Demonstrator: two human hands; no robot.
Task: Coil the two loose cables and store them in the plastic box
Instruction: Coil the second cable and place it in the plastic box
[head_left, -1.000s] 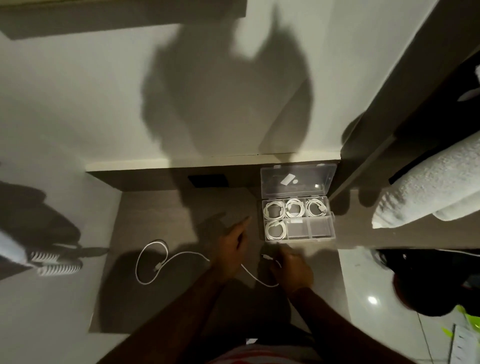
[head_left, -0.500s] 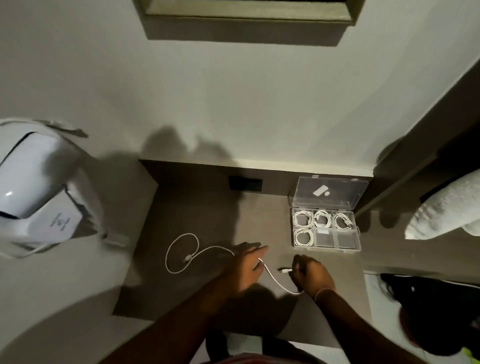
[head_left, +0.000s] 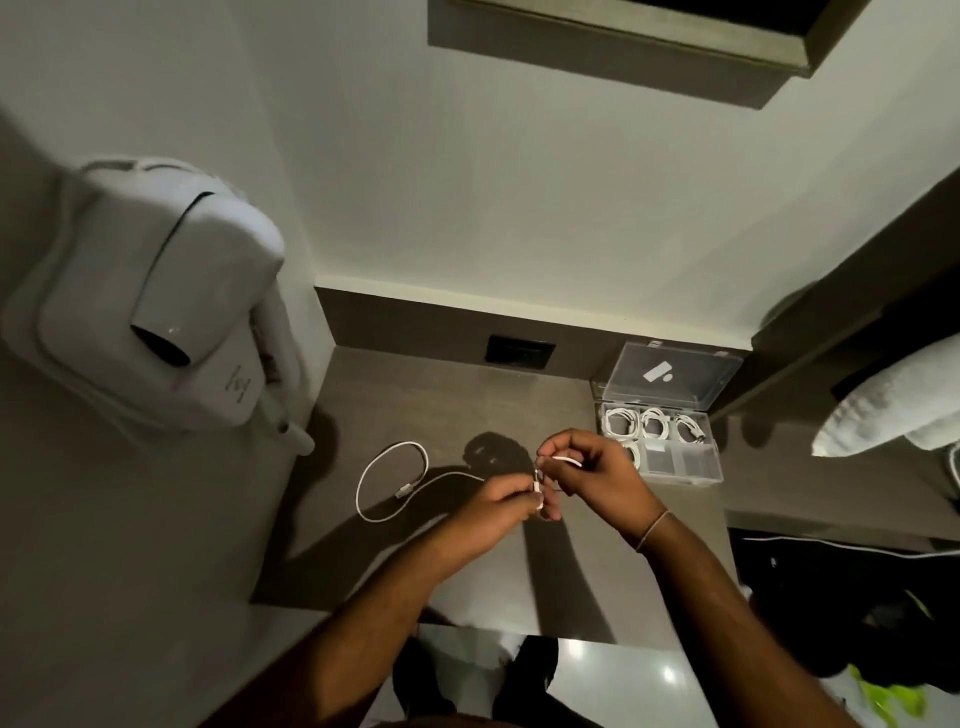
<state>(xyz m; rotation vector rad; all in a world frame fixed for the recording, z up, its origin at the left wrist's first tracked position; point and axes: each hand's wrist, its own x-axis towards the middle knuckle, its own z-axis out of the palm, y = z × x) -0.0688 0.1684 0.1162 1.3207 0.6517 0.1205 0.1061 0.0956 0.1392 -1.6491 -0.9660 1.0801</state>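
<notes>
A white cable (head_left: 387, 470) lies in a loose loop on the brown counter (head_left: 426, 395), its far end with a plug resting inside the loop. Its near end runs up into my hands, which are raised together above the counter. My left hand (head_left: 501, 506) pinches the cable near its connector. My right hand (head_left: 597, 475) holds the short end of the same cable between its fingertips. The clear plastic box (head_left: 680, 465) stands open at the right, its lid leaning against the back. Several coiled white cables fill its compartments; my right hand hides part of one.
A white wall-mounted hair dryer (head_left: 156, 306) hangs at the left. A black socket (head_left: 518, 352) sits in the counter's back panel. Rolled white towels (head_left: 893, 405) lie on a shelf at the right. Glossy floor and my feet show below the counter's front edge.
Both hands have lifted off the counter with the cable's near end and come together. The camera has tilted up and shifted left, bringing the hair dryer fully into view.
</notes>
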